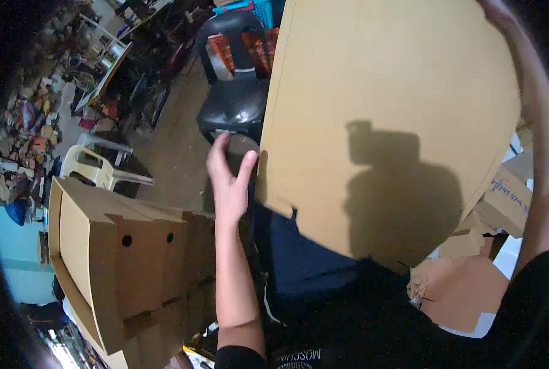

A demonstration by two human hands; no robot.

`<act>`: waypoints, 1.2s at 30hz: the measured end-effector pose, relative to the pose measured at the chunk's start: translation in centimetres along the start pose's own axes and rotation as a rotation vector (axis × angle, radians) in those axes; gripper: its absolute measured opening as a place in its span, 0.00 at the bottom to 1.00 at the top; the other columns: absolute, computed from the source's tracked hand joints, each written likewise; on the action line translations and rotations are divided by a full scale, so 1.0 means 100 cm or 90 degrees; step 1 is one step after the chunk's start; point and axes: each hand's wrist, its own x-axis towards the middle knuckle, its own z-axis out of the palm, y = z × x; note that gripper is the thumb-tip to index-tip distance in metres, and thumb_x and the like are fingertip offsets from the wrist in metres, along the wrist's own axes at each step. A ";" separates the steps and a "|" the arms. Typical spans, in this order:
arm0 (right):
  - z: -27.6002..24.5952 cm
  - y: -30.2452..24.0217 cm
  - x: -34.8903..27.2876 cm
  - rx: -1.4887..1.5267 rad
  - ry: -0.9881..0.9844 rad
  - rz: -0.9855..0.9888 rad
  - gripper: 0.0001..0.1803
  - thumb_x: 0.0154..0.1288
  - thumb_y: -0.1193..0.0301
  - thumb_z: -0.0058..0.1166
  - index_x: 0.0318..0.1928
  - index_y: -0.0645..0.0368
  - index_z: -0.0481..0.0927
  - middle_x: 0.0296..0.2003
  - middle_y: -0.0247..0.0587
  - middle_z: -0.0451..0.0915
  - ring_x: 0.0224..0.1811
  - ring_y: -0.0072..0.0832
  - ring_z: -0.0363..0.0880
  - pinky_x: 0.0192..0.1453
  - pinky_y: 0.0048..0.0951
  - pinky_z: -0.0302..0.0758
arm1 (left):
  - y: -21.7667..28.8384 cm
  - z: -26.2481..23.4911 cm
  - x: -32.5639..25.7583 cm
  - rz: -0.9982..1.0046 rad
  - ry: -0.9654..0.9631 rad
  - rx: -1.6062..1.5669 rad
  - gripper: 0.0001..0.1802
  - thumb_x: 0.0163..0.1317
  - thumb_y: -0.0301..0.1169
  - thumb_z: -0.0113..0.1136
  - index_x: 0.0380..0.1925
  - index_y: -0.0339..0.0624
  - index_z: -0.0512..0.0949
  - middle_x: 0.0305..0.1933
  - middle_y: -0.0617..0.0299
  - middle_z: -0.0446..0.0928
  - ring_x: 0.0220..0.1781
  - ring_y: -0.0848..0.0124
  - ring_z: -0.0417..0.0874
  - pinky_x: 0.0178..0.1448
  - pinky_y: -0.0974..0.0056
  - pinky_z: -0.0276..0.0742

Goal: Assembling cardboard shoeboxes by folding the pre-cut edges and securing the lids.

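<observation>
A large flat sheet of tan cardboard (397,74) fills the middle and right, a dark shadow falling across its lower part. Just beside its left edge is my left hand (230,175), with the thumb and fingers spread and nothing in them. Whether the thumb touches the edge, I cannot tell. My right arm runs up along the sheet's right side to my right hand (499,12), at the upper right edge. That hand is only partly in view and its fingers are hidden.
On the left stands a stack of cardboard boxes (145,258) with round holes. Beyond are a cream plastic chair (93,166) and a black plastic chair (234,104). Scraps (31,132) cover the floor at far left; cut cardboard pieces (465,289) lie at lower right.
</observation>
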 end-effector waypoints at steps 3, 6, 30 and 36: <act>0.031 0.061 0.013 -0.065 -0.055 0.096 0.25 0.67 0.71 0.68 0.63 0.61 0.81 0.57 0.42 0.86 0.58 0.30 0.83 0.64 0.37 0.80 | -0.046 0.010 -0.010 -0.252 -0.332 -0.449 0.31 0.75 0.47 0.64 0.69 0.38 0.74 0.69 0.57 0.77 0.70 0.66 0.75 0.75 0.56 0.67; 0.084 0.128 -0.001 -0.135 -0.120 0.125 0.23 0.67 0.69 0.68 0.61 0.64 0.83 0.56 0.43 0.86 0.58 0.29 0.81 0.63 0.36 0.79 | -0.080 0.010 -0.040 -0.346 -0.413 -0.521 0.18 0.76 0.40 0.65 0.56 0.38 0.82 0.49 0.67 0.86 0.52 0.79 0.82 0.61 0.68 0.75; 0.168 0.147 -0.385 -0.326 -0.418 -0.087 0.36 0.57 0.68 0.63 0.70 0.48 0.79 0.75 0.39 0.71 0.80 0.50 0.64 0.77 0.52 0.68 | -0.080 -0.037 -0.163 -0.069 -0.204 0.134 0.27 0.68 0.30 0.67 0.67 0.41 0.78 0.66 0.50 0.75 0.63 0.58 0.80 0.68 0.56 0.78; 0.166 0.148 -0.386 -0.232 -0.453 -0.032 0.33 0.61 0.68 0.64 0.69 0.51 0.80 0.73 0.39 0.75 0.79 0.50 0.68 0.77 0.49 0.71 | -0.075 -0.041 -0.174 0.019 -0.328 0.207 0.35 0.59 0.36 0.74 0.68 0.47 0.79 0.76 0.46 0.68 0.72 0.49 0.75 0.70 0.49 0.78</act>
